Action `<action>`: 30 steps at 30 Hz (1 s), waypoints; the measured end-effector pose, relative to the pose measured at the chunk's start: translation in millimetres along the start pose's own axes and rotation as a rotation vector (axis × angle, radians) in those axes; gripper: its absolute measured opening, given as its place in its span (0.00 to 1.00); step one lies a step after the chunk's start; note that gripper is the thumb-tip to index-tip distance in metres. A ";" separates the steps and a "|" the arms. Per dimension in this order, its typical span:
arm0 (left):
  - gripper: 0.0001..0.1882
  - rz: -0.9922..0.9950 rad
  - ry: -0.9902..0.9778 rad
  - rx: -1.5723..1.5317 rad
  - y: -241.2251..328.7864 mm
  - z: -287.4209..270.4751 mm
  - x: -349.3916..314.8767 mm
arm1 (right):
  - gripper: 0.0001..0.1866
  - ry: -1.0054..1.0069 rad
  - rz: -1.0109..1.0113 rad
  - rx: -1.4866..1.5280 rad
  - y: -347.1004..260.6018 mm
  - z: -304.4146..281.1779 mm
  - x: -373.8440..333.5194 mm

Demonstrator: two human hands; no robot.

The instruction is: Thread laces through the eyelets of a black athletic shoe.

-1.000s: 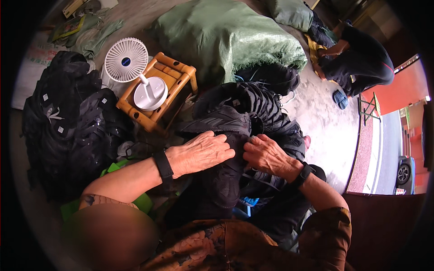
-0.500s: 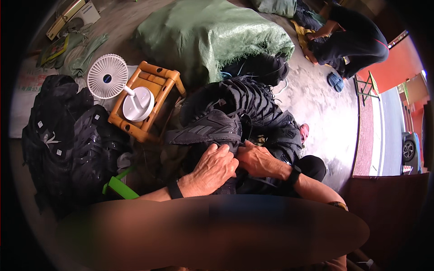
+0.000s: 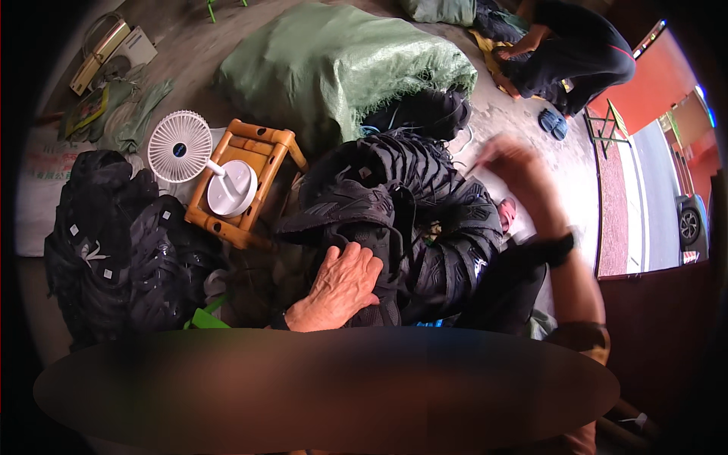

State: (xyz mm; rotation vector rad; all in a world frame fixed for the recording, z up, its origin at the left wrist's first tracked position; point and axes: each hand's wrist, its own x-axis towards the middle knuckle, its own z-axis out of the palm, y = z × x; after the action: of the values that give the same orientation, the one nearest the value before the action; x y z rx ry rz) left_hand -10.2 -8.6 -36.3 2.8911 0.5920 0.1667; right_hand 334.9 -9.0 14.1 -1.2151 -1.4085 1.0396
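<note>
My left hand [image 3: 343, 287] is closed on a dark grey shoe upper [image 3: 389, 284] in front of me, its fingers curled over the fabric. The upper's raised grey side panel [image 3: 334, 206] shows just beyond my knuckles. Raised to the right, above the floor and apart from the upper, my right hand [image 3: 514, 161] is smeared by motion. Its fingers and anything in them cannot be made out. A curved row of nested black shoe uppers [image 3: 447, 254] lies beside and beyond the held one.
At left are a pile of black shoe uppers [image 3: 125, 243] and a bamboo stool [image 3: 254, 155] carrying a white fan [image 3: 180, 148]. A large green woven sack [image 3: 303, 76] lies beyond. Another person [image 3: 584, 49] sits at far right near blue slippers [image 3: 553, 123].
My right hand has left the shoe upper and swung up and to the right. My left hand stays on the upper. The whole view has shifted slightly.
</note>
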 end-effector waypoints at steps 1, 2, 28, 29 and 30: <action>0.28 -0.012 -0.020 0.041 0.6 -1.7 -0.7 | 0.10 0.104 -0.170 0.192 3.8 -61.4 1.3; 0.28 -0.053 -0.041 0.052 -1.2 -2.5 -10.1 | 0.10 0.317 -0.189 -0.510 -43.9 -82.2 9.8; 0.10 -0.159 -0.231 -0.481 -45.6 -7.2 14.2 | 0.05 -0.028 0.438 0.161 24.1 116.3 -84.2; 0.12 -0.298 -0.219 -0.800 -46.9 -7.5 16.4 | 0.05 -0.021 0.444 0.222 29.7 130.8 -83.2; 0.13 -0.435 -0.199 -1.120 -47.6 -7.4 17.6 | 0.05 -0.028 0.475 0.353 35.2 143.5 -82.5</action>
State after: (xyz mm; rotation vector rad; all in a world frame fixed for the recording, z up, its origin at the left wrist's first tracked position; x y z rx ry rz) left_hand -13.1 42.6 -37.5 1.6438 0.7464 0.0946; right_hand 202.0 -87.4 -55.2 -1.2968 -0.9153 1.5611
